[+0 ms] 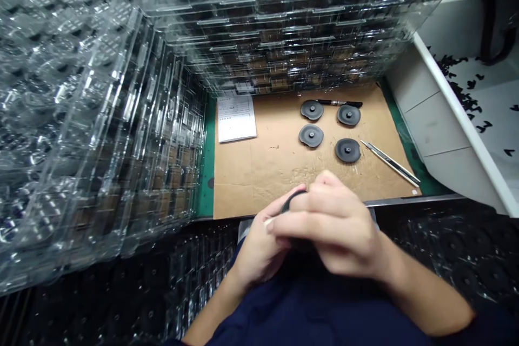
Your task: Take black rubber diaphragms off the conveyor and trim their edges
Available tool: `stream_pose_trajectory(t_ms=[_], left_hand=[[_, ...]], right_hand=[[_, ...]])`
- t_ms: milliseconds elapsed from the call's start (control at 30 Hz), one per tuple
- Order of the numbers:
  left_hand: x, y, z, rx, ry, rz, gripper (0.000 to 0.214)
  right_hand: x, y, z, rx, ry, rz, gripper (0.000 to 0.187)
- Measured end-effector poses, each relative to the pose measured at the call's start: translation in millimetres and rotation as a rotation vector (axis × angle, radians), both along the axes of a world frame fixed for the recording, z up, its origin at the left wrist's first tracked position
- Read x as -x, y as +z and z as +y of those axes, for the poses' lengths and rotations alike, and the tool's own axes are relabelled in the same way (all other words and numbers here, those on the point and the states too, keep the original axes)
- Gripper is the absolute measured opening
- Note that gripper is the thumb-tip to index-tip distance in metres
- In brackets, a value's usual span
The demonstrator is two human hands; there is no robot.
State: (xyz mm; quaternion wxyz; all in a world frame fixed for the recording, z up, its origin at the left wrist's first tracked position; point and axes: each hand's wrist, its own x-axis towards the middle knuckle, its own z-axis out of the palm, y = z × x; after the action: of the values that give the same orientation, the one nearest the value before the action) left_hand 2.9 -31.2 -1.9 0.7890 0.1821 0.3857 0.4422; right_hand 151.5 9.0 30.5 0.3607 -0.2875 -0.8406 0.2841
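Observation:
Close to my body, just off the front edge of the table, my left hand (265, 243) is closed around a black disc-shaped part (292, 201). Only the curved rim of that part shows. My right hand (334, 221) lies over it with bent fingers, gripping it from the right; its fingertips and most of the part are hidden. Beyond my hands, several similar black discs with a raised centre stud lie on a cardboard sheet (267, 173), one of them a black disc (347, 150) nearest my right hand.
Tweezers (391, 163) and a black pen (340, 102) lie on the cardboard, with a printed paper pad (236, 119) at left. Stacked clear plastic trays (275, 27) wall the back and left. At right, a white bin (458, 119) holds small black pieces (462, 97).

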Motion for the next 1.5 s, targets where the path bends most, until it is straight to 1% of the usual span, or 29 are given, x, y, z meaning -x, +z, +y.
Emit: stream_pose_trajectory(t_ms=[100,133,167,233,267,300,333,400,467,500,600,667,700,733,767,833,867,933,1000,1067,1133,1167,1200,1267,1300,1333,1400,1433,1500], left_hand=[[1.3,-0.2,2.7,-0.029,-0.023,-0.033,0.073],[1.4,-0.4,3.7,-0.029,-0.027,-0.032,0.072],[1.4,-0.5,4.5,-0.018,-0.035,-0.025,0.067],[1.3,-0.4,5.7,0.015,-0.043,-0.012,0.054],[1.4,-0.5,5.9,0.028,-0.038,-0.009,0.052],[1.9,-0.8,5.7,0.033,-0.024,-0.013,0.053],[2.7,-1.5,5.2,0.032,-0.004,-0.027,0.059],[5.4,-4.4,3.0,0.048,0.025,-0.068,0.071],[8.9,-8.6,0.4,0.074,0.045,-0.107,0.074],[10.6,-10.7,-0.7,0.085,0.055,-0.118,0.074],[14.1,-14.9,-2.1,0.091,0.081,-0.121,0.074],[14.2,-15.3,-1.3,0.097,0.087,-0.123,0.074],[13.5,-14.9,-0.7,0.101,0.091,-0.124,0.074],[12.5,-14.2,-0.1,0.106,0.091,-0.125,0.073],[11.3,-13.5,0.4,0.109,0.091,-0.128,0.072],[8.8,-12.1,0.9,0.114,0.089,-0.13,0.072],[7.9,-11.8,1.0,0.112,0.096,-0.124,0.072],[7.7,-11.7,1.4,0.104,0.108,-0.106,0.066],[9.2,-12.2,2.4,0.094,0.119,-0.087,0.056],[10.7,-12.7,3.9,0.075,0.143,-0.093,0.058],[9.7,-12.4,5.3,0.066,0.183,-0.085,0.065],[8.2,-11.7,5.8,0.062,0.195,-0.078,0.068],[6.4,-10.5,6.2,0.063,0.194,-0.067,0.067],[3.8,-7.0,7.1,0.068,0.17,-0.043,0.062],[3.6,-5.1,7.7,0.062,0.156,-0.047,0.061],[4.4,-3.4,8.4,0.054,0.147,-0.057,0.061],[7.5,-1.7,10.1,0.041,0.133,-0.09,0.067],[9.0,-1.9,10.9,0.039,0.126,-0.109,0.071],[10.4,-3.8,12.4,0.059,0.113,-0.131,0.074]], right_hand=[[-0.1,3.2,-0.3,0.054,-0.171,-0.066,0.027],[1.6,5.2,-1.0,0.041,-0.191,-0.094,0.026],[3.9,7.2,-1.6,0.009,-0.172,-0.109,0.026],[7.8,8.9,-0.6,-0.053,-0.075,-0.097,0.027],[8.1,7.3,1.5,-0.057,-0.046,-0.081,0.028],[6.6,3.4,4.4,-0.031,-0.057,-0.062,0.029],[3.2,-3.0,7.8,0.031,-0.107,-0.047,0.029],[-7.4,-23.0,13.2,0.221,-0.262,-0.024,0.026],[-18.9,-50.2,13.3,0.413,-0.394,-0.029,0.022],[-23.5,-64.9,10.8,0.485,-0.431,-0.042,0.022],[-30.7,-102.7,-1.6,0.587,-0.451,-0.097,0.024],[-31.1,-113.1,-6.3,0.609,-0.448,-0.112,0.024],[-30.4,-111.7,-6.1,0.613,-0.462,-0.111,0.024],[-29.0,-105.5,-4.4,0.613,-0.487,-0.105,0.025],[-26.7,-95.1,-1.8,0.603,-0.518,-0.092,0.026],[-19.0,-65.4,2.9,0.529,-0.566,-0.044,0.028],[-13.7,-49.0,3.5,0.461,-0.558,-0.016,0.027],[-1.3,-20.6,0.4,0.281,-0.442,0.026,0.027],[9.9,-4.1,-5.7,0.141,-0.269,0.037,0.027],[16.8,1.1,-9.3,0.144,-0.114,0.002,0.026],[20.2,0.6,-7.7,0.214,-0.04,-0.051,0.025],[21.2,-0.2,-5.7,0.222,-0.056,-0.064,0.024],[22.0,-0.9,-3.7,0.195,-0.108,-0.057,0.023],[21.8,-2.2,-1.9,0.094,-0.198,-0.005,0.026],[20.1,-3.0,-2.9,0.063,-0.19,0.023,0.027],[17.0,-4.0,-5.1,0.054,-0.146,0.042,0.028],[7.0,-6.6,-11.8,0.098,-0.035,0.027,0.029],[1.0,-7.8,-15.2,0.13,-0.026,0.001,0.028],[-9.3,-9.1,-19.9,0.173,-0.119,-0.078,0.025]])
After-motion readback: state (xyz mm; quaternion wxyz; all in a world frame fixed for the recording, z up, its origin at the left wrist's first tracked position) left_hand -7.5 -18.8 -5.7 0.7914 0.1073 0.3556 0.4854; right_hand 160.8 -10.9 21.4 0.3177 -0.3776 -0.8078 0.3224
